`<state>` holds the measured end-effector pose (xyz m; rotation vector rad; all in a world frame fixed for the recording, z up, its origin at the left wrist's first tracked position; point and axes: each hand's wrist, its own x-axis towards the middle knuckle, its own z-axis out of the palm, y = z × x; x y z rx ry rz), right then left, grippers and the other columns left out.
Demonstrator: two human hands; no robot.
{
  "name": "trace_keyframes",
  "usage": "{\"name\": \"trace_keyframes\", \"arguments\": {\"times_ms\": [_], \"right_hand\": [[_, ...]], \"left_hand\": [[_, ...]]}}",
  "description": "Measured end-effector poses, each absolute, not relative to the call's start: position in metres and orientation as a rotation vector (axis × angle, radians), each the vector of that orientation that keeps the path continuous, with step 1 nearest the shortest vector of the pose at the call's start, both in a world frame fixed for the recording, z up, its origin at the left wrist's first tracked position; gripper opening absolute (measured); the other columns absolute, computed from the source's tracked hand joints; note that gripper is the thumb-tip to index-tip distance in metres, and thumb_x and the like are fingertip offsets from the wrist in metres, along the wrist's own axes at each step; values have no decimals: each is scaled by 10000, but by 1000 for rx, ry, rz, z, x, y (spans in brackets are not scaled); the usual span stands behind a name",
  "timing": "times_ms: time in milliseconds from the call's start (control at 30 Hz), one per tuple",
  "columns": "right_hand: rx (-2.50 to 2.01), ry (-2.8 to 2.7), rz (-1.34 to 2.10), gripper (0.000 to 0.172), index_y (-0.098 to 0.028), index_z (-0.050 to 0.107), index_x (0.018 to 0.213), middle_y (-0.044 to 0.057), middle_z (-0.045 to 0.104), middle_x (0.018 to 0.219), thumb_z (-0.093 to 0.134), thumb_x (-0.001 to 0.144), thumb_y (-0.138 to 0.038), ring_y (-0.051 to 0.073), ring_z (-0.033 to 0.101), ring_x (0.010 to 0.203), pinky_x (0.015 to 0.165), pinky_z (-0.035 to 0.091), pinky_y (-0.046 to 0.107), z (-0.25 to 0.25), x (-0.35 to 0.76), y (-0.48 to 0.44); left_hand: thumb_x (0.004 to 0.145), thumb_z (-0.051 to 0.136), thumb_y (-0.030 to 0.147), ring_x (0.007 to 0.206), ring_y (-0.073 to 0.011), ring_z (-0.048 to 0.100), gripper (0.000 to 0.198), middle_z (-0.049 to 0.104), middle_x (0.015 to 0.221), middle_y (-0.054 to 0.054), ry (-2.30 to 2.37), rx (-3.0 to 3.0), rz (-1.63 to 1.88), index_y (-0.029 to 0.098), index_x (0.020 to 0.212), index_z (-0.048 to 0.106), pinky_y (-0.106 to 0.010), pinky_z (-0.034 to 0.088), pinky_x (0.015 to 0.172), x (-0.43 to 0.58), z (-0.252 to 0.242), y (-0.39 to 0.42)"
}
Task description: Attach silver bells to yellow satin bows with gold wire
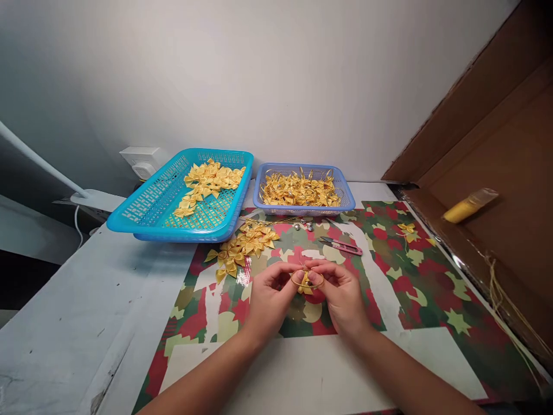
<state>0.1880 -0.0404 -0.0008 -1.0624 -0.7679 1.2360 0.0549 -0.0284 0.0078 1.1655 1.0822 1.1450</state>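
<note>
Between my hands is a thin gold ring [320, 284] with a yellow ribbon bow [305, 289] at its middle. My left hand [271, 294] pinches the ring's left side between thumb and fingers. On the other side my right hand [342, 293] is closed on it in the same way, both thumbs meeting near the bow. A small dark spot shows by the bow, too small to name. Loose yellow bows [246, 246] lie in a heap beyond my left hand. Past my right hand rest pink-handled thread snips [341, 246] and several small silver bells [310, 227].
A blue plastic basket [147, 199] with yellow bows stands back left. Beside it, a lilac basket [348, 199] holds bows with gold rings. A cardboard wall [488, 138] bounds the right, with a tube of yellow material [469, 206]. Patterned paper [389, 259] covers the table.
</note>
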Motion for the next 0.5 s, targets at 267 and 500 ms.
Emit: {"name": "trace_keyframes", "arguments": {"times_ms": [267,500], "right_hand": [[-1105,-689,1298,174,-207,743,694,26,732,745,846,636,-335,139,654,660,587,548,251,-1,188,-42],[-1106,-619,1314,226,-202,733,683,13,723,678,871,591,-355,123,626,620,577,523,239,2,187,-40]], "left_hand": [[779,704,347,677,-150,620,181,703,728,-35,1067,1130,1148,167,796,706,-232,503,616,55,8,-28],[801,681,354,673,-159,612,195,697,751,-49,1070,1207,1115,161,821,700,-255,499,611,55,5,-29]]}}
